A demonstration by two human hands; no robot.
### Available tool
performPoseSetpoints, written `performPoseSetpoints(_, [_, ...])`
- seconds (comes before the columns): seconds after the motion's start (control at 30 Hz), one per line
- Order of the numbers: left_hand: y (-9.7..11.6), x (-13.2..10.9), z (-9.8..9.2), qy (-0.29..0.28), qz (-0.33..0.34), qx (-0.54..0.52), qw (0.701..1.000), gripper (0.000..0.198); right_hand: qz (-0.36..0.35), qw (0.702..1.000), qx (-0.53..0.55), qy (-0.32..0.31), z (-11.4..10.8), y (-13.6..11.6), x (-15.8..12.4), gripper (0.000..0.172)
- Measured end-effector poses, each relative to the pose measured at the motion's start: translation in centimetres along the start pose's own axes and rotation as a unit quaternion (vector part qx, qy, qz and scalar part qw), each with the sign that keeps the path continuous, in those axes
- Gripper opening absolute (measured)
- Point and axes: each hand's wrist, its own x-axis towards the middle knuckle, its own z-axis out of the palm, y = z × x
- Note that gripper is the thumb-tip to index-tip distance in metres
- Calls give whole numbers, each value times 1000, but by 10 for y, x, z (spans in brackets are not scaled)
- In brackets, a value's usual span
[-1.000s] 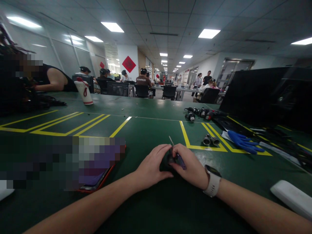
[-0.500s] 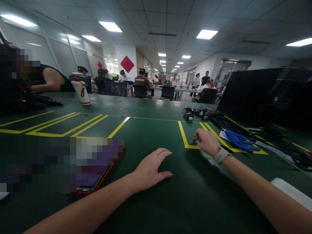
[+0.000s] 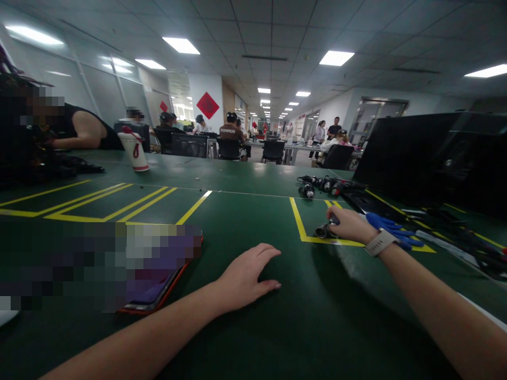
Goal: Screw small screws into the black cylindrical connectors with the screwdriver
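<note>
My right hand point(image 3: 348, 224), with a light watch strap at its wrist, is at the yellow-taped area on the right. Its fingers are closed round a dark cylindrical metal part point(image 3: 321, 231), whose round end faces me; its exact kind is unclear. Part of it is hidden by the fingers. My left hand point(image 3: 249, 277) hovers or rests over the green table point(image 3: 253, 338), thumb and fingers apart, holding nothing. A blue glove point(image 3: 386, 224) lies just beyond my right wrist.
Several metal parts with cables point(image 3: 309, 190) lie behind my right hand. A large black case point(image 3: 420, 158) stands at the right. On the left are a purple, red-edged pouch point(image 3: 166, 279), partly blurred, and a paper cup point(image 3: 134, 150). A person leans on the table at far left.
My right hand has shifted right and turned, bringing the dark metal part into clearer view. My left hand has stayed almost in place.
</note>
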Motion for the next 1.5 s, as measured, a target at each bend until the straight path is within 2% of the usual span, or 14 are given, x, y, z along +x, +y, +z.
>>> performPoseSetpoints(0.23, [-2, 2, 2, 13, 21, 12, 1000, 53, 1, 997, -58, -48, 4, 4, -2, 26])
performPoseSetpoints(0.6, [3, 0, -1, 0, 18, 21, 1000, 52, 17, 996, -70, -43, 5, 6, -2, 25])
performPoseSetpoints(0.83, [4, -1, -3, 4, 20, 26, 999, 49, -7, 1000, 18, 19, -15, 2, -5, 11])
performPoseSetpoints(0.97, [7, -4, 2, 61, 50, 30, 996, 49, -65, 989, 125, 43, -38, -18, -18, 16])
performPoseSetpoints(1.03, [10, -7, 6, 100, 63, 29, 993, 54, -116, 971, 206, 32, -48, -39, -30, 18])
performPoseSetpoints(1.1, [13, -10, 11, 131, 76, 21, 988, 61, -174, 881, 439, 5, -54, -63, -44, 23])
performPoseSetpoints(1.13, [14, -12, 13, 145, 80, 17, 986, 63, -189, 842, 506, -8, -55, -76, -50, 25])
performPoseSetpoints(1.2, [17, -15, 14, 174, 77, 9, 982, 65, -194, 798, 569, -35, -54, -99, -62, 28])
performPoseSetpoints(1.3, [22, -22, 14, 174, 62, -1, 983, 55, -168, 777, 604, -54, -45, -122, -76, 26])
performPoseSetpoints(1.4, [28, -34, 15, 109, 52, -10, 993, 36, -147, 743, 646, -90, -33, -130, -92, 20])
performPoseSetpoints(1.5, [36, -50, 15, 49, 68, 3, 996, 44, -143, 738, 651, -102, -27, -128, -111, 20])
